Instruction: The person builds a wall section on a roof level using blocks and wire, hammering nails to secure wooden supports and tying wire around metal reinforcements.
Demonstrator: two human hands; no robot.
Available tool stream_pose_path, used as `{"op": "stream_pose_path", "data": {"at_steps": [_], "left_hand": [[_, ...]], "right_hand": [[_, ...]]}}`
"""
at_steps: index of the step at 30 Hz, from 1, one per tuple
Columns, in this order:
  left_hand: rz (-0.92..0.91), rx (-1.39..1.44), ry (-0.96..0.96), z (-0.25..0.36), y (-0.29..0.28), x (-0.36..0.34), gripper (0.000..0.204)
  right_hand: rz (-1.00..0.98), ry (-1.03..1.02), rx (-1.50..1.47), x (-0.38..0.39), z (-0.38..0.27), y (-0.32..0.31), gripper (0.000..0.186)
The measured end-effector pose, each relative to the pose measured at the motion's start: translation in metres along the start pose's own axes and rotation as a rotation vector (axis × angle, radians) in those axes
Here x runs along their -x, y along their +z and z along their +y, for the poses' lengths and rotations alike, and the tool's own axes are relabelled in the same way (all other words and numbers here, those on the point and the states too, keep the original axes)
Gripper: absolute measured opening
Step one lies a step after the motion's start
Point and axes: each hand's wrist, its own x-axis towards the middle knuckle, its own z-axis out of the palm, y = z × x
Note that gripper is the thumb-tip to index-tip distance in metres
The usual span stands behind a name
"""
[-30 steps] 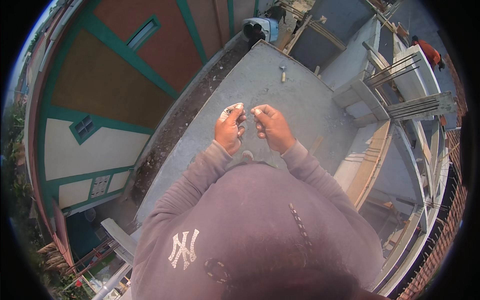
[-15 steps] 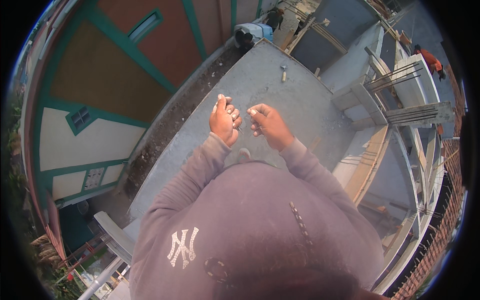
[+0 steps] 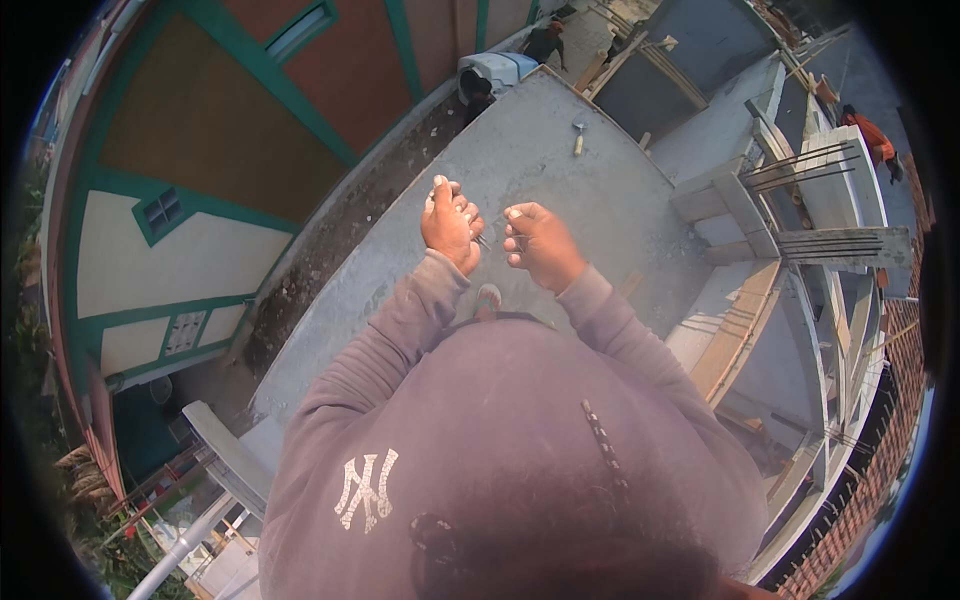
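My left hand [image 3: 452, 226] is held up in front of my body with its fingers curled closed. Thin dark nail-like pieces [image 3: 483, 241] stick out from under those fingers. Close by on the right, a small gap away, my right hand [image 3: 540, 243] has thumb and fingers pinched together. Whatever may sit in that pinch is too small to make out. Both hands are above a grey concrete slab [image 3: 440, 275]. Farther off on the slab lies a small trowel [image 3: 578, 140] with a pale handle.
Along the left runs a building wall [image 3: 220, 110] with green trim, beyond a strip of bare soil [image 3: 330, 205]. Wooden boards [image 3: 735, 330] and concrete beams with rebar [image 3: 845, 245] edge the right. A person in orange [image 3: 872, 138] bends there; another person [image 3: 543, 45] is far ahead near a blue-white container [image 3: 497, 70].
Both hands keep almost the same place, with the right one turned slightly and its pinch tighter. The far surroundings have shifted a little in view.
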Motion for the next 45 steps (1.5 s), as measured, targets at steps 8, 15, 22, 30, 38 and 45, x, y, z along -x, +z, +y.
{"op": "stream_pose_path", "data": {"at_steps": [8, 15, 22, 30, 38, 45], "left_hand": [[-0.088, -0.029, -0.297, -0.011, -0.007, 0.006, 0.029], [-0.166, -0.077, -0.18, -0.001, -0.011, 0.008, 0.035], [-0.226, -0.047, -0.109, 0.013, -0.01, 0.01, 0.036], [-0.263, -0.023, -0.02, 0.029, -0.011, 0.014, 0.037], [-0.226, 0.088, -0.046, 0.033, -0.027, 0.015, 0.04], [-0.318, 0.019, -0.109, 0.04, -0.039, 0.025, 0.037]], "right_hand": [[-0.145, -0.104, 0.236, 0.0, -0.004, -0.01, 0.02], [-0.395, 0.354, 0.052, 0.026, -0.027, -0.033, 0.022], [-0.271, 0.272, -0.106, 0.032, -0.025, -0.028, 0.024], [-0.326, 0.168, 0.182, 0.036, -0.02, -0.013, 0.023], [-0.382, 0.071, 0.136, 0.027, -0.006, -0.017, 0.03], [-0.394, 0.139, 0.477, 0.011, -0.004, -0.026, 0.029]]}}
